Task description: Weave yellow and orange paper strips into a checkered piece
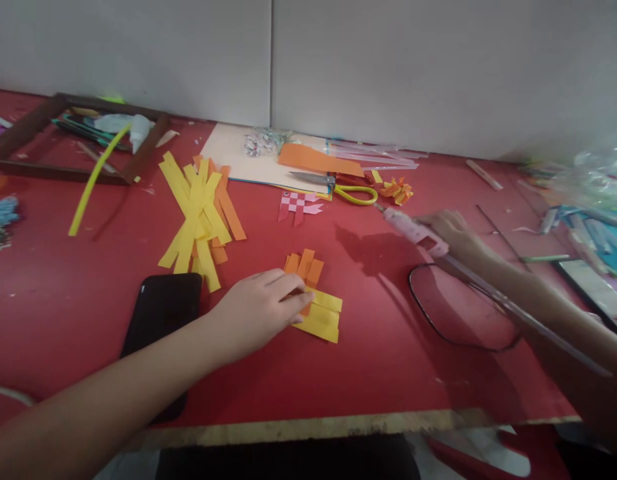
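My left hand [271, 300] is closed on a small weave of orange paper strips [308, 265] and yellow paper strips [324, 317] lying on the red table. Its fingers cover the part where the colours cross. Off the table on the right, my right hand [451, 230] grips a pink glue gun [413, 230], nozzle pointing to the upper left. A long clear glue stick [523, 310] sticks out behind the gun, and a dark cord [413, 293] loops below. Beyond the weave lies a pink checkered paper fish [297, 205].
Loose yellow strips [193, 220] are heaped at left, above a black phone [163, 307]. Scissors [355, 192] with yellow and red handles lie at the back by an orange paper piece [318, 160]. A wooden frame [88, 175] stands far left, and another phone [595, 293] lies right.
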`<move>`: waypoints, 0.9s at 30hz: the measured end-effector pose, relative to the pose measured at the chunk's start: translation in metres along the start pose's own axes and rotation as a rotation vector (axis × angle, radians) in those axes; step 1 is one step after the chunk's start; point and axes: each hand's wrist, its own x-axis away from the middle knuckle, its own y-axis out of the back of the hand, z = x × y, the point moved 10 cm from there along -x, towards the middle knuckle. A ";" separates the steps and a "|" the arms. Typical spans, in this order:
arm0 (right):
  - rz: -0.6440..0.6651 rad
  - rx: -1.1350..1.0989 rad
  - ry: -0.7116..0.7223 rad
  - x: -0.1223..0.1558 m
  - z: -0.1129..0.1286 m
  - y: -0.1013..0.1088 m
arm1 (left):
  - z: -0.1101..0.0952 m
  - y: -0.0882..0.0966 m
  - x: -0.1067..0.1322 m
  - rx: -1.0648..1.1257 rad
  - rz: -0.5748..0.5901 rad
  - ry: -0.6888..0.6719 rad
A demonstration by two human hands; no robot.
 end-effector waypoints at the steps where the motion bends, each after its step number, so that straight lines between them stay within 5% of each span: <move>1: 0.074 0.002 0.052 0.000 0.003 -0.009 | 0.000 -0.001 0.000 -0.006 0.005 0.004; 7: 0.316 0.083 0.153 0.009 0.014 -0.037 | 0.000 -0.007 0.000 -0.025 0.061 0.017; 12: 0.270 0.208 0.106 0.003 0.037 -0.015 | -0.009 -0.002 -0.001 -0.094 0.031 -0.048; 14: 0.138 0.296 0.123 0.000 0.067 0.008 | -0.009 -0.001 0.000 -0.089 0.026 -0.046; 17: 0.031 0.079 0.298 0.007 0.142 0.029 | -0.005 -0.002 -0.001 -0.033 0.036 -0.019; 21: 0.110 -0.196 0.436 0.024 0.217 0.024 | -0.001 0.002 -0.002 0.046 0.015 0.003; 27: 0.188 -0.337 0.494 0.036 0.244 0.005 | 0.017 0.008 -0.001 -0.057 -0.009 0.146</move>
